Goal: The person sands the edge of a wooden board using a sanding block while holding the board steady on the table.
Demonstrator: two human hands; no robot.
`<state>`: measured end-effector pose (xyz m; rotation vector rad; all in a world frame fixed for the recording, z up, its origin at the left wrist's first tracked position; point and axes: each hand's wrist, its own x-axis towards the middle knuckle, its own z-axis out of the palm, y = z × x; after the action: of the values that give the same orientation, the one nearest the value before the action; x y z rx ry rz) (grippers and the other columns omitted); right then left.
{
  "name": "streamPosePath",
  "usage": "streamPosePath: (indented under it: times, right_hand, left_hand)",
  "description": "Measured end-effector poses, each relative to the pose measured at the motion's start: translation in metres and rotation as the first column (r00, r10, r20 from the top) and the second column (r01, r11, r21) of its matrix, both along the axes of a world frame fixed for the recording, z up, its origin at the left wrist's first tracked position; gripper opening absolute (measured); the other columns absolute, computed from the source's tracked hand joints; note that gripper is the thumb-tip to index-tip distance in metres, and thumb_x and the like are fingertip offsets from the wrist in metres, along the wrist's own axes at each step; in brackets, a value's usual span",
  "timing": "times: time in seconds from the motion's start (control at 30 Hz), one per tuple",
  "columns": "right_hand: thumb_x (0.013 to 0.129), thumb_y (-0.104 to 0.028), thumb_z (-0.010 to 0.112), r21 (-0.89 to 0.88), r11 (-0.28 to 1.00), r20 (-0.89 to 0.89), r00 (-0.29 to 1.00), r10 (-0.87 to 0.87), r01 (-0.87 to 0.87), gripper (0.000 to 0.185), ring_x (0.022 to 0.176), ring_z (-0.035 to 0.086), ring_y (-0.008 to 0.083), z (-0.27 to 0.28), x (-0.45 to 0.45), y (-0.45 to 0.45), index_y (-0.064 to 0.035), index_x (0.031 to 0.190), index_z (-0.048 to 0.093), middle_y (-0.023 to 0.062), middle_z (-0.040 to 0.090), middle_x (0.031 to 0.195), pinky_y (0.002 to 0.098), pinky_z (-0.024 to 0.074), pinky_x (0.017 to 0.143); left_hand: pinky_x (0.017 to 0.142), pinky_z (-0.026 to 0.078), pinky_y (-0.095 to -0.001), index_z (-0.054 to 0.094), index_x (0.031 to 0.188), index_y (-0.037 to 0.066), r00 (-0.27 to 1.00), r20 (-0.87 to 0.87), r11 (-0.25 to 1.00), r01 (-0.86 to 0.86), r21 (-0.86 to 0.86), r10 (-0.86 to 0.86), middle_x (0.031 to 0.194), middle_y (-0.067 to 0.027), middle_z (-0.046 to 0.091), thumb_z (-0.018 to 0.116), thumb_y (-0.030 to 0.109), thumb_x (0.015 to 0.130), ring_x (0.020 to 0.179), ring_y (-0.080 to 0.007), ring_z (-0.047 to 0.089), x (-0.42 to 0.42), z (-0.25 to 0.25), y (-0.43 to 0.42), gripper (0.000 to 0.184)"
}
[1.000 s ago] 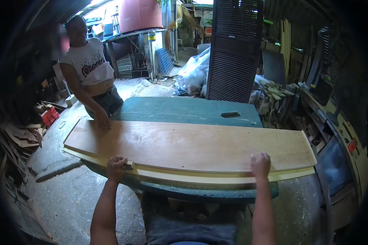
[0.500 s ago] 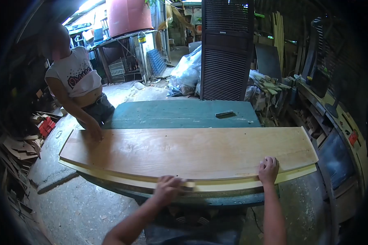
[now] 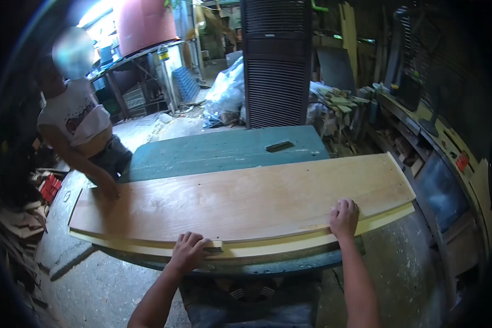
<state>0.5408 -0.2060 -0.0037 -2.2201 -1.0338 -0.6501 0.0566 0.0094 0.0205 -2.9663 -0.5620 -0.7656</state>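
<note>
A long pale plywood panel (image 3: 240, 199) with a lighter wooden strip (image 3: 279, 250) along its near side lies across a green table (image 3: 202, 152). My left hand (image 3: 187, 251) is closed around a small wood block (image 3: 215, 246), which rests along the panel's near edge, left of centre. What the block's underside looks like is hidden. Farther right, my right hand (image 3: 344, 220) grips the same near edge, its fingers curled on the panel's top face. Small dark holes or marks dot the panel.
A co-worker (image 3: 79, 123) stands at the far left, one hand on the panel's left end. A dark block (image 3: 280, 146) lies on the green table. Behind stand a louvred door (image 3: 276, 82) and plastic bags (image 3: 224, 95). A cluttered bench (image 3: 448, 147) runs along the right.
My left hand has slid leftward along the panel's near edge with the wood block. My right hand stays on the edge. The camera view has turned slightly right and tilted.
</note>
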Motion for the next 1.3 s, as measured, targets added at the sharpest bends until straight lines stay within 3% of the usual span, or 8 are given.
streamPosePath:
  times: [0.17, 0.23, 0.37, 0.53, 0.73, 0.97, 1.07, 1.3]
  right_hand:
    - [0.088, -0.027, 0.068, -0.031, 0.999, 0.065, 0.997, -0.03, 0.032, 0.028, 0.113, 0.056, 0.0391, 0.005, -0.003, 0.001, -0.0074, 0.107, 0.061, 0.0164, 0.061, 0.114, 0.0534, 0.0426, 0.103]
    - [0.089, -0.023, 0.069, -0.029, 0.999, 0.1, 0.994, -0.037, 0.04, 0.025, 0.112, 0.057, 0.0375, 0.003, 0.001, 0.002, -0.008, 0.107, 0.061, 0.014, 0.061, 0.114, 0.0517, 0.0436, 0.101]
    - [0.092, -0.024, 0.066, 0.029, 0.999, 0.024, 1.0, 0.011, -0.012, 0.022, 0.112, 0.059, 0.0369, -0.003, 0.008, -0.001, -0.0066, 0.105, 0.066, 0.0133, 0.064, 0.114, 0.0519, 0.0434, 0.103]
    - [0.093, -0.023, 0.064, 0.082, 0.995, 0.003, 0.999, 0.049, -0.049, 0.022, 0.113, 0.059, 0.0366, -0.008, 0.009, -0.004, -0.006, 0.106, 0.068, 0.0138, 0.065, 0.115, 0.0518, 0.0435, 0.104]
    - [0.094, -0.024, 0.063, -0.021, 0.999, 0.067, 0.997, -0.026, 0.028, 0.022, 0.112, 0.058, 0.038, 0.002, -0.001, 0.002, -0.0057, 0.106, 0.063, 0.0162, 0.063, 0.113, 0.0523, 0.0435, 0.103]
    - [0.102, -0.024, 0.056, 0.051, 0.998, 0.126, 0.992, -0.032, 0.026, 0.021, 0.109, 0.057, 0.0397, -0.009, 0.013, 0.004, -0.0041, 0.106, 0.061, 0.018, 0.061, 0.11, 0.053, 0.0446, 0.099]
    - [0.104, -0.024, 0.054, 0.208, 0.975, -0.044, 0.996, -0.072, 0.079, 0.023, 0.109, 0.057, 0.0415, -0.021, 0.022, -0.001, -0.0022, 0.107, 0.06, 0.0188, 0.061, 0.112, 0.0515, 0.0461, 0.098]
    - [0.099, -0.02, 0.059, 0.094, 0.993, 0.033, 0.997, -0.075, 0.072, 0.019, 0.111, 0.056, 0.0403, -0.017, 0.015, -0.005, -0.0028, 0.106, 0.061, 0.0192, 0.061, 0.111, 0.0527, 0.0451, 0.099]
  left_hand:
    - [0.088, 0.05, -0.0457, 0.068, 0.127, 0.01, 0.969, 0.038, 0.968, 0.239, 0.072, -0.242, 0.112, -0.0087, 0.062, 0.076, 0.029, 0.079, 0.103, -0.029, 0.061, 0.095, -0.009, -0.04, 0.053]
    - [0.089, 0.05, -0.045, 0.067, 0.128, 0.008, 0.985, 0.035, 0.981, 0.164, 0.108, -0.169, 0.113, -0.0108, 0.061, 0.066, 0.022, 0.086, 0.108, -0.0288, 0.059, 0.161, -0.015, -0.073, 0.044]
    - [0.085, 0.048, -0.0432, 0.069, 0.129, 0.01, 0.986, 0.06, 0.986, 0.153, 0.071, -0.158, 0.116, -0.0094, 0.062, 0.071, 0.024, 0.087, 0.108, -0.028, 0.06, 0.232, -0.019, -0.112, 0.044]
    - [0.086, 0.049, -0.0437, 0.07, 0.126, 0.012, 0.981, 0.13, 0.983, 0.158, -0.092, -0.146, 0.115, -0.0099, 0.062, 0.075, 0.022, 0.083, 0.106, -0.0296, 0.061, 0.176, -0.009, -0.087, 0.044]
    - [0.081, 0.052, -0.0428, 0.076, 0.113, 0.012, 0.991, 0.128, 0.999, 0.045, -0.012, -0.043, 0.102, -0.0072, 0.066, 0.082, 0.016, 0.071, 0.095, -0.0273, 0.065, 0.037, 0.002, -0.017, 0.043]
    - [0.081, 0.05, -0.0407, 0.074, 0.118, 0.009, 0.984, 0.089, 0.988, 0.154, -0.011, -0.152, 0.105, -0.0064, 0.063, 0.072, 0.022, 0.084, 0.103, -0.0255, 0.062, 0.189, -0.005, -0.084, 0.037]
    - [0.084, 0.049, -0.0407, 0.073, 0.121, 0.01, 0.983, 0.075, 0.979, 0.173, -0.105, -0.166, 0.108, -0.0064, 0.063, 0.074, 0.022, 0.085, 0.106, -0.0257, 0.06, 0.223, 0.004, -0.104, 0.039]
    - [0.088, 0.048, -0.0445, 0.073, 0.124, 0.013, 0.99, 0.055, 0.988, 0.133, -0.076, -0.129, 0.113, -0.0083, 0.064, 0.082, 0.028, 0.079, 0.109, -0.0275, 0.061, 0.098, -0.006, -0.04, 0.048]
